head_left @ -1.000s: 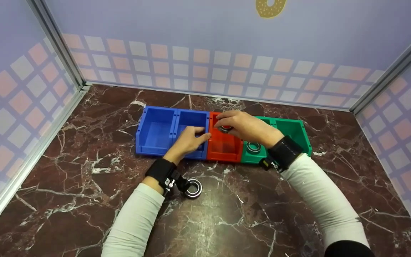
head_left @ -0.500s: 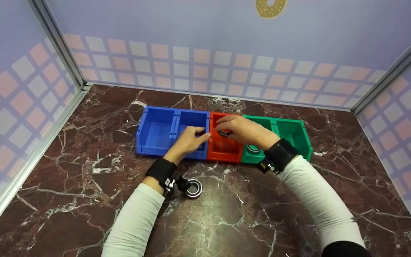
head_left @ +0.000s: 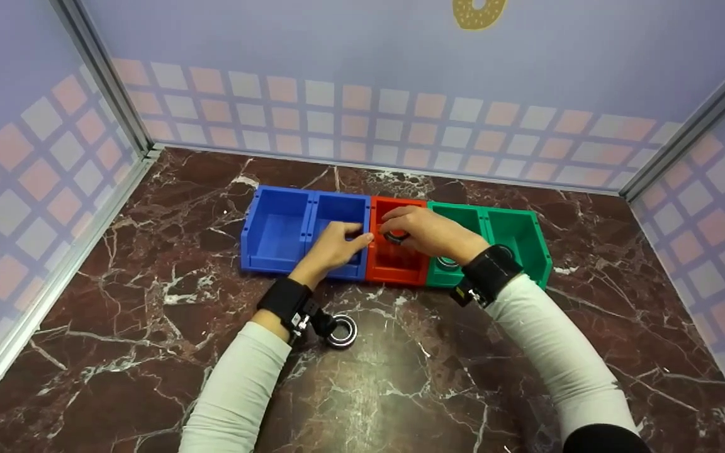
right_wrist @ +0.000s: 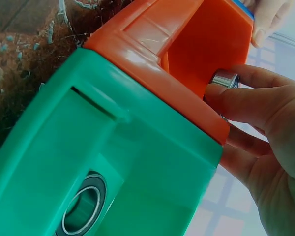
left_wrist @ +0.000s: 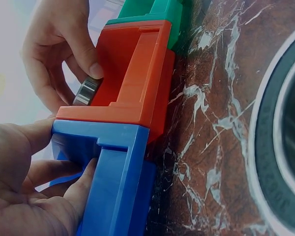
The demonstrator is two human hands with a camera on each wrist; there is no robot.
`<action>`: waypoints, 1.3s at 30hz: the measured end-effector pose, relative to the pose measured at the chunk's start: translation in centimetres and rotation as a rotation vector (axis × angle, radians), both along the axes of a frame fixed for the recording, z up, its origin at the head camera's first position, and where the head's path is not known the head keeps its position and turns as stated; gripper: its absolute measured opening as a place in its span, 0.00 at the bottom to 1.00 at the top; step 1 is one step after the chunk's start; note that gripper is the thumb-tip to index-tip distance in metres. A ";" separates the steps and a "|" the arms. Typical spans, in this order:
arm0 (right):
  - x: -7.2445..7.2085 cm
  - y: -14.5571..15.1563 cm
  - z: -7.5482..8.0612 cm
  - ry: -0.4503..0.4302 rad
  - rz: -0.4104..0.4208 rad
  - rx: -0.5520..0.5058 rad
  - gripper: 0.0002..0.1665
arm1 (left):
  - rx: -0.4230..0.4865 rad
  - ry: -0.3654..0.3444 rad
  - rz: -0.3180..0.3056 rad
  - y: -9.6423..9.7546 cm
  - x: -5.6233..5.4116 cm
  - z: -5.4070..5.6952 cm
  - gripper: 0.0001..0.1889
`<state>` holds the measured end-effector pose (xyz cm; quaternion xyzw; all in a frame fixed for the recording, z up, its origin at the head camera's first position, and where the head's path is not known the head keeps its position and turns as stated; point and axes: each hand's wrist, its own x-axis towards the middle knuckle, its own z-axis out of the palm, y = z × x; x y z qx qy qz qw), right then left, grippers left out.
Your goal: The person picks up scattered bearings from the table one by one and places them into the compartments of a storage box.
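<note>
My right hand [head_left: 432, 231] pinches a ball bearing [right_wrist: 226, 78] between thumb and fingers, within the opening of the red bin [head_left: 394, 272]. In the left wrist view, the bearing's shiny outer rim shows below the thumb tip. My left hand [head_left: 335, 245] grips the side wall of the blue bin [left_wrist: 108, 182] where it meets the red one, some fingers inside the blue bin. One bearing [right_wrist: 97, 189] lies in the green bin [right_wrist: 152, 147] beside the red. Another bearing [head_left: 503, 251] in the rightmost green bin [head_left: 517, 226] is partly hidden by the right wrist strap.
A loose bearing [head_left: 342, 331] lies on the marbled tabletop [head_left: 400, 377] by the left wrist camera, which covers part of it. A second blue bin [head_left: 274, 239] ends the row on the left. Patterned panels [head_left: 362, 56] stand behind and at both sides.
My right hand has lowered the bearing deeper into the red bin and come slightly towards me. The rightmost green bin's bearing has come into view. My left hand has stayed in place.
</note>
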<state>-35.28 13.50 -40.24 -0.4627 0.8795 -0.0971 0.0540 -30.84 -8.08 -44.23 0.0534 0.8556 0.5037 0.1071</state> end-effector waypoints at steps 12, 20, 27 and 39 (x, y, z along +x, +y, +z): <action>-0.3 -0.3 -1.1 0.034 0.027 -0.009 0.22 | -0.013 -0.004 0.007 0.1 0.0 0.1 0.30; -0.4 -0.5 -1.8 0.028 0.023 0.005 0.23 | -0.011 -0.017 0.011 0.1 0.0 0.1 0.30; -0.4 -0.7 -2.1 0.034 0.042 0.000 0.19 | -0.009 0.000 0.003 0.0 0.0 0.0 0.30; -0.3 -1.1 -2.4 0.051 0.043 0.019 0.17 | 0.006 -0.022 0.022 0.1 0.0 0.0 0.31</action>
